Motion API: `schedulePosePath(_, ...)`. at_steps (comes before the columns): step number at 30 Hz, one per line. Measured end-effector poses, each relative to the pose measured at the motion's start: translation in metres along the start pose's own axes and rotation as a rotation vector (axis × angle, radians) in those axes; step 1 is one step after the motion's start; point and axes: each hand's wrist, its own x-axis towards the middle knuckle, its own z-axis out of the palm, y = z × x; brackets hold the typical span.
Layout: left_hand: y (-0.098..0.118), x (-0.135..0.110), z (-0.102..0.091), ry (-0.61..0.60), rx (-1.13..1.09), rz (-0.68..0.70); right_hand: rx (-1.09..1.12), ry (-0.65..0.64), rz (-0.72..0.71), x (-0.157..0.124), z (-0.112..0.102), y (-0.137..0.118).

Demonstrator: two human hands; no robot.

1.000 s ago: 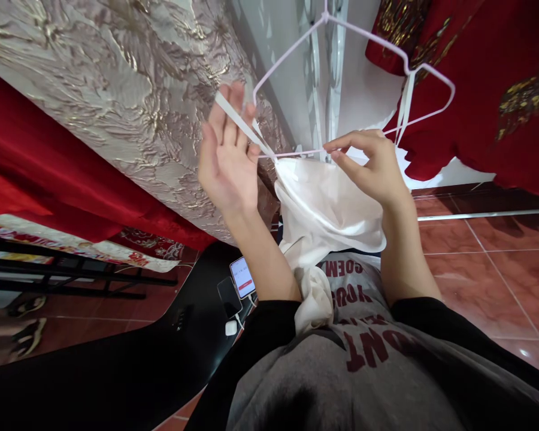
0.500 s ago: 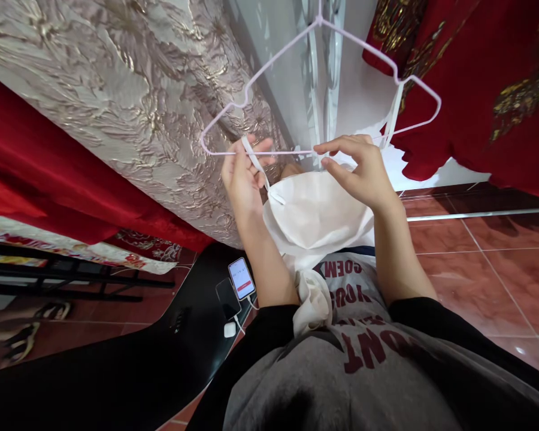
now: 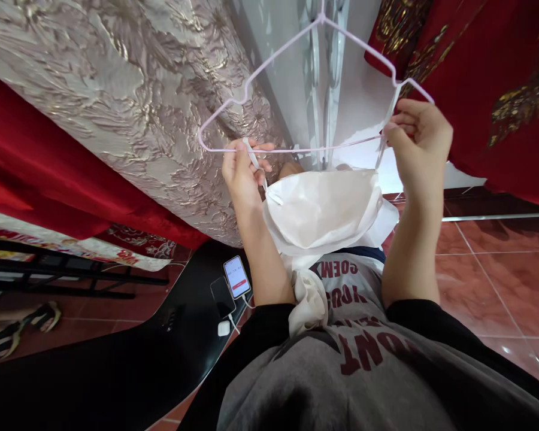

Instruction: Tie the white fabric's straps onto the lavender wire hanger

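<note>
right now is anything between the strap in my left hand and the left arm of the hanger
Nothing visible. The left hand pinches its strap at the bottom bar of the hanger, and the left arm is bare; the embroidered fabric hangs behind, not between. The right hand holds the other strap.

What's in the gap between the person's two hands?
In the head view, the bottom bar of the hanger spans from the left hand to the right hand, and the white garment hangs just below it by its straps.

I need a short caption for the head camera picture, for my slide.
Left hand and right hand hold the straps of a white garment at a pale hanger.
</note>
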Motion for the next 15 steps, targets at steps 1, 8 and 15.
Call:
schedulePosePath(1, 0.0, -0.001, 0.001, 0.011, -0.031, 0.01, -0.002, -0.036, 0.024, 0.003, -0.002, -0.002)
schedulePosePath(8, -0.008, 0.002, -0.005, 0.011, 0.038, 0.027, 0.141, -0.006, 0.105, 0.027, 0.012, -0.05)
schedulePosePath(15, -0.012, 0.002, -0.008, -0.016, 0.069, 0.046, 0.582, 0.351, -0.141, 0.069, 0.01, 0.003)
